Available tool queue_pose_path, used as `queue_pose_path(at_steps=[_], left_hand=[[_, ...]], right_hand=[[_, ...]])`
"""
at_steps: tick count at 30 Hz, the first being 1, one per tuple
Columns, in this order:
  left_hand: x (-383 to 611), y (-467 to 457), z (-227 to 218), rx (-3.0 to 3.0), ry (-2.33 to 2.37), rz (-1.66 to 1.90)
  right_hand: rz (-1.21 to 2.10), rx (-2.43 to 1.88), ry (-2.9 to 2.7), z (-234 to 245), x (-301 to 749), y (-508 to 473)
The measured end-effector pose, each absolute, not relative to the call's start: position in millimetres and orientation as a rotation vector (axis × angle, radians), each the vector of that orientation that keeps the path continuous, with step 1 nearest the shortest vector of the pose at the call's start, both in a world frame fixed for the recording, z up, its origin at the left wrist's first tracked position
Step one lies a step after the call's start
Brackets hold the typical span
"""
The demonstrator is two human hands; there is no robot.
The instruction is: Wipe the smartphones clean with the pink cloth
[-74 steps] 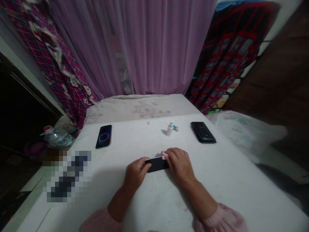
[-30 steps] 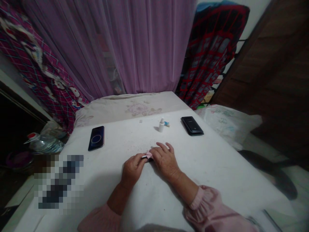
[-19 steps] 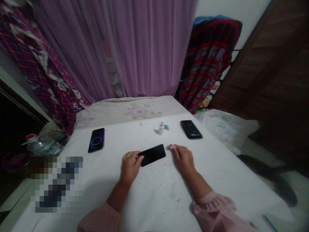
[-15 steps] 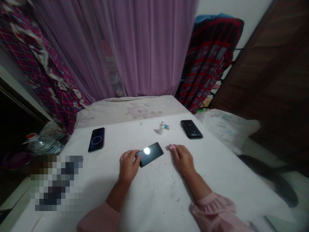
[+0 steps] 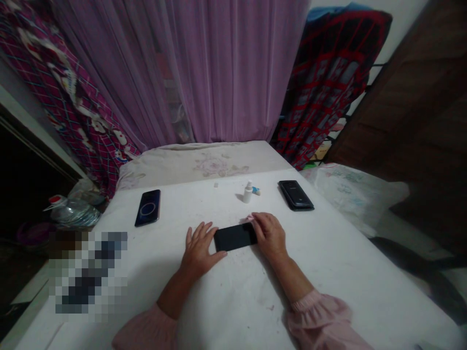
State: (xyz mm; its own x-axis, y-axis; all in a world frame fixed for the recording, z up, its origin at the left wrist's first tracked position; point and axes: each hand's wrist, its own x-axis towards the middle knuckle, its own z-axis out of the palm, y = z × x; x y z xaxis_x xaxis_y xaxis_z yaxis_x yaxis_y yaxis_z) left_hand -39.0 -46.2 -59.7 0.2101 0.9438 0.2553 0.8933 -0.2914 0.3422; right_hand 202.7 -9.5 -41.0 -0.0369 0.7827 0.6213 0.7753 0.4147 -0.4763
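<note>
A black smartphone point(image 5: 235, 237) lies flat on the white table point(image 5: 233, 301), screen up, directly in front of me. My left hand point(image 5: 199, 250) rests on the table at the phone's left end, fingers spread, its thumb side close to the phone's edge. My right hand point(image 5: 268, 236) lies over the phone's right end, covering that corner. A scrap of pink cloth point(image 5: 248, 218) pokes out from under its fingertips, and most of the cloth is hidden.
Further up the table lie a dark phone with a ring on its back point(image 5: 148, 207), a black phone point(image 5: 295, 195), a small white bottle point(image 5: 248, 192) and a little tube point(image 5: 256, 191). A pale pillow point(image 5: 204, 165) lies beyond the table's far edge.
The phone has swung from a slant to nearly level across me. My right hand has moved left onto its right end, and my left fingers have spread.
</note>
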Motion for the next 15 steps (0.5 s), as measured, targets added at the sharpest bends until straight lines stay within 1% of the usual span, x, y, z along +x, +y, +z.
queue_pose_path(at_steps=[4,9,15], left_hand=[[-34.9,-44.3,-56.2,2.378,1.756,0.630],[-35.6,-48.3,-60.7,2.494,1.703,0.732],[-39.8,-49.0,-58.3,2.528,1.671,0.645]], right_hand=[[0.014,-1.308,-1.964,-41.8,197.2,-15.4],[-0.042,-1.392,-1.900,-41.9,201.9,-19.7],[-0.028,-1.435,-2.030,-43.0,198.5,-19.6]])
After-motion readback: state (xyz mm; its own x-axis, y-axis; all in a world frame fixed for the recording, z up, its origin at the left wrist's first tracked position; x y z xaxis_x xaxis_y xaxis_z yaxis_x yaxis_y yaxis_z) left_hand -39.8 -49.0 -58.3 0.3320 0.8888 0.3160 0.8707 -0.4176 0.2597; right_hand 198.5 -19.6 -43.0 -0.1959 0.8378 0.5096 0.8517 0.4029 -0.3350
